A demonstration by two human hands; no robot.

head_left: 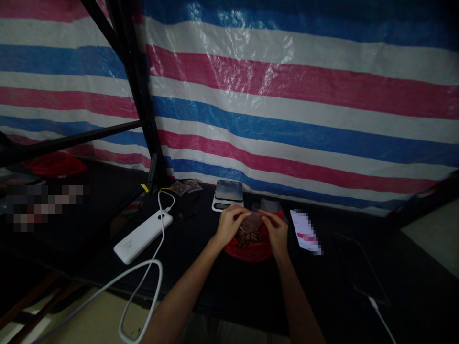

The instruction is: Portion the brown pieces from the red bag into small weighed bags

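Observation:
Between my two hands is a small clear plastic bag (pixel 254 220), pinched at its top edge from both sides. My left hand (pixel 231 223) grips its left corner with thumb and forefinger. At the right corner, my right hand (pixel 275 229) pinches it the same way. Just below lies an open red plastic bag (pixel 247 253) holding many small brown pieces (pixel 247 238), too small to name. Some brown bits seem to show in or through the clear bag; I cannot tell which. A kitchen scale (pixel 228 192) stands behind my left hand.
A white power bank (pixel 143 236) with a white cable (pixel 159 272) lies to the left. Filled clear packets (pixel 186 186) rest at the back. On the right are a partly blurred white paper (pixel 304 231) and a dark phone-like device (pixel 362 267). A striped sheet (pixel 287 119) hangs behind the black table.

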